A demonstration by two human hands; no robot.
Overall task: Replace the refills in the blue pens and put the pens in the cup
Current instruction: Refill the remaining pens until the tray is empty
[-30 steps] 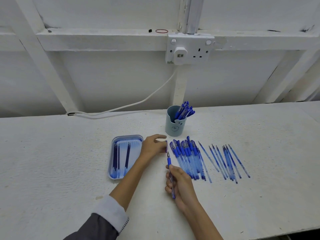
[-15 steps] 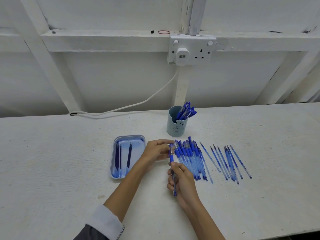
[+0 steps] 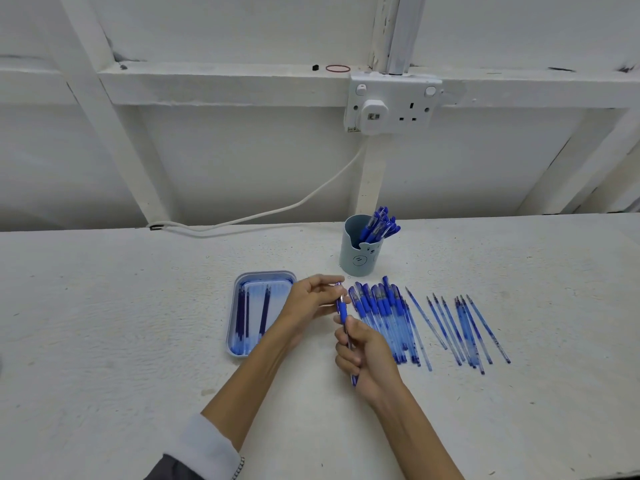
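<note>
On the table (image 3: 121,323), toward its far edge, a pale blue cup (image 3: 356,261) stands upright and holds a bunch of capped blue pens (image 3: 379,226) that lean to the right above its rim. The cup bears a drawn face and a small bear-like figure at the rim; no lettering on it can be read. Left of the cup and nearer the person lies a shallow blue tray (image 3: 266,274) holding several dark refills (image 3: 265,310) laid lengthwise. Just right of the hands a row of pens (image 3: 381,317) lies side by side, touching one another, and further right a spread of loose refills (image 3: 464,327) lies apart from that row. Any print on these is too small to read. Between tray and row, the right hand (image 3: 367,355) is curled round the barrel of one pen (image 3: 343,311), held off the table and pointing away from the person. The left hand (image 3: 308,303) pinches that pen's far end with its fingertips. A grey and white sleeve (image 3: 204,448) shows at the lower edge. The table is white and rough. Behind it is a white panelled wall with a double socket (image 3: 412,109), a white plug (image 3: 373,112) in its left outlet, and a white cable (image 3: 277,211) running down to the table's back edge. A red band (image 3: 337,68) lies on the ledge left of the socket.
</note>
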